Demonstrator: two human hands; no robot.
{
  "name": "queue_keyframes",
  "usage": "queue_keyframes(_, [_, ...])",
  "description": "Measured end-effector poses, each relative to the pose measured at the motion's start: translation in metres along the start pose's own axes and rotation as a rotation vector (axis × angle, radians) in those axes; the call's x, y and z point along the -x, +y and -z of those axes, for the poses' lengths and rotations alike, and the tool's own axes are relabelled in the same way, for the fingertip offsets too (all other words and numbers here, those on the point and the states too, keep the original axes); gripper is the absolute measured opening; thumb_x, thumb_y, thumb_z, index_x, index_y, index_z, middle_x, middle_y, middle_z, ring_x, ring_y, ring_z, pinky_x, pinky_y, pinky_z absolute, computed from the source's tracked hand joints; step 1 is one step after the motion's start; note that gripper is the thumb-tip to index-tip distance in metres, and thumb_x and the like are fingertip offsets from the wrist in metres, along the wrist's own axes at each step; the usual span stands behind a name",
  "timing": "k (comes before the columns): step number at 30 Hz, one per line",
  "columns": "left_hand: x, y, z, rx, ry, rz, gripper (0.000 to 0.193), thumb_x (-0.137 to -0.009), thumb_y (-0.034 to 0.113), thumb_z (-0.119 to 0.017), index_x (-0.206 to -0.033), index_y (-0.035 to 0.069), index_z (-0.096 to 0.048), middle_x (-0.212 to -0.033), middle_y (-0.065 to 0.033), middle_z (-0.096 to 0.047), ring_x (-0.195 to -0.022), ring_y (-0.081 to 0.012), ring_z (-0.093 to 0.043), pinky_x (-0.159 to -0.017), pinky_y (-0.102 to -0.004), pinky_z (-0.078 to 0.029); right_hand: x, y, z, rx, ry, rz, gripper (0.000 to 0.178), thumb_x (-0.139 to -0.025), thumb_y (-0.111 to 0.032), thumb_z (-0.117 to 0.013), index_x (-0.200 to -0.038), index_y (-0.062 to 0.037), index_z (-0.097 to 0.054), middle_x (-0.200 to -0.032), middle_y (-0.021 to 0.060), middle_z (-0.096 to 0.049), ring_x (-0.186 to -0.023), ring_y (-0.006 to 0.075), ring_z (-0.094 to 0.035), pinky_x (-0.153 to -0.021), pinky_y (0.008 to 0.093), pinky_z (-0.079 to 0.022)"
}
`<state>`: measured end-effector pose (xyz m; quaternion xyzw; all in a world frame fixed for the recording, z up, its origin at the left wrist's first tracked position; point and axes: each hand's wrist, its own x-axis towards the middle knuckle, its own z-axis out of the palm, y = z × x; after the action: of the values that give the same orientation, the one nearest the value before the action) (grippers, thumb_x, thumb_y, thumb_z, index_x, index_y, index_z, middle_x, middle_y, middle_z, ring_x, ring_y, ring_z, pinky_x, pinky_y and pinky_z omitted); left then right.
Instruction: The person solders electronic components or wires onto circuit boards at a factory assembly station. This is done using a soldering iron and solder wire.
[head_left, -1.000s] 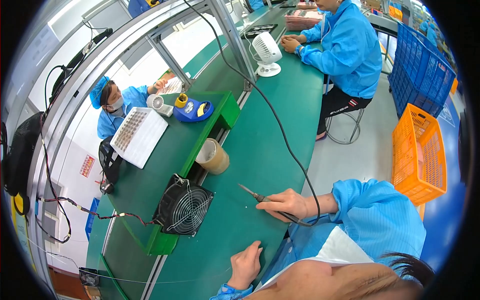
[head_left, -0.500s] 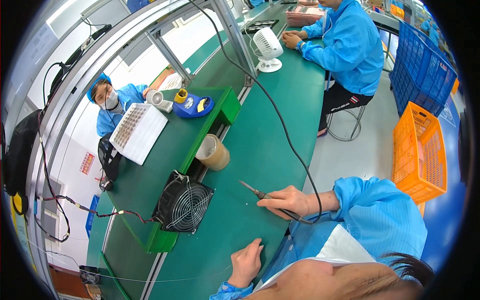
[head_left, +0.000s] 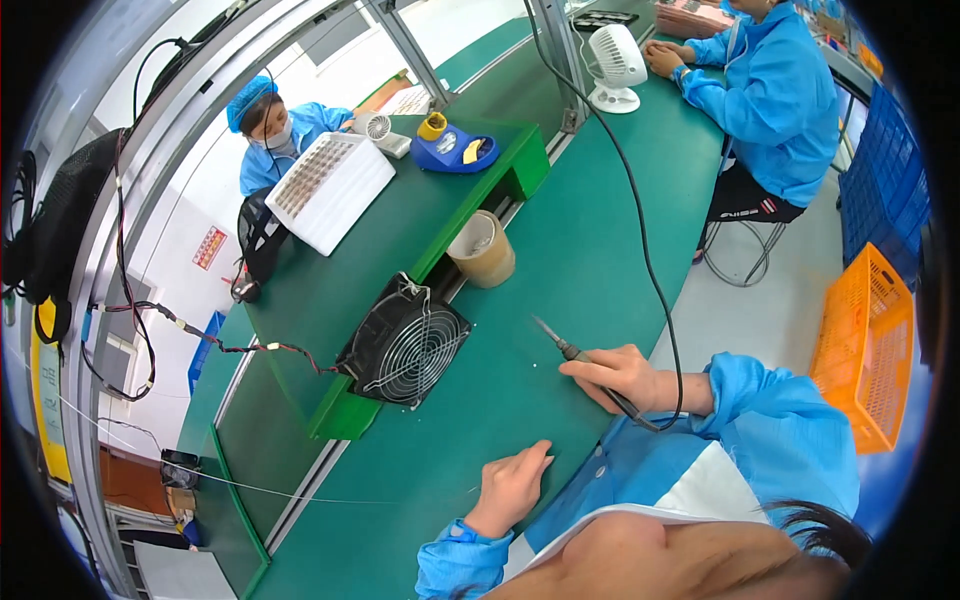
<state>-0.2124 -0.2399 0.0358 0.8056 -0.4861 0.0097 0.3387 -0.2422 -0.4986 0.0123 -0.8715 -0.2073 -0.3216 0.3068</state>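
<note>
My right hand [head_left: 625, 378] is closed around the handle of a soldering iron [head_left: 573, 350], its thin metal tip pointing up and left over the green bench top [head_left: 560, 270]. The iron's black cord [head_left: 655, 270] loops from the handle up across the bench. Nearer to me, my left hand [head_left: 508, 490] is held low with its fingers curled together. A thin pale wire, which looks like solder wire [head_left: 320, 499], runs from the left toward this hand; its end at the fingers is hard to see.
A black fan [head_left: 415, 345] with a wire guard faces me by the green raised shelf [head_left: 535, 160]. Beside it stands a tan cup [head_left: 485, 250]. On the shelf are a blue soldering stand [head_left: 455, 148] and a white tray [head_left: 330, 195]. Two co-workers sit nearby; an orange crate [head_left: 865, 350] stands right.
The view has shifted, so the bench things appear farther right and higher. Both hands keep the same hold, the iron still pointing up and left. The far co-worker's head has lowered toward the tray.
</note>
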Motion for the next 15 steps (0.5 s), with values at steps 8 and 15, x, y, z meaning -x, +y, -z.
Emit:
queue_keyframes(8, [0.003,0.000,0.002,0.006,0.039,0.022,0.018,-0.080,0.003,-0.067,-0.098,0.002,-0.063,-0.074,-0.0156,-0.065,-0.062,-0.0294,-0.065,-0.056,-0.0367,-0.051,-0.011,-0.006,-0.008,-0.031,0.050,0.034,0.035,-0.075,0.001,-0.065,-0.109,-0.0016,-0.061,-0.075,0.0066,-0.059,-0.054,0.0201,-0.059,-0.045,0.0300,-0.047])
queue_keyframes(15, [0.010,-0.003,0.000,0.014,0.022,0.018,0.018,-0.081,0.003,-0.066,-0.098,0.001,-0.062,-0.076,-0.0151,-0.066,-0.062,-0.0293,-0.065,-0.055,-0.0360,-0.051,-0.014,-0.007,-0.012,-0.071,0.065,0.071,0.035,-0.075,0.003,-0.065,-0.109,-0.0019,-0.061,-0.076,0.0070,-0.060,-0.053,0.0195,-0.059,-0.044,0.0299,-0.047])
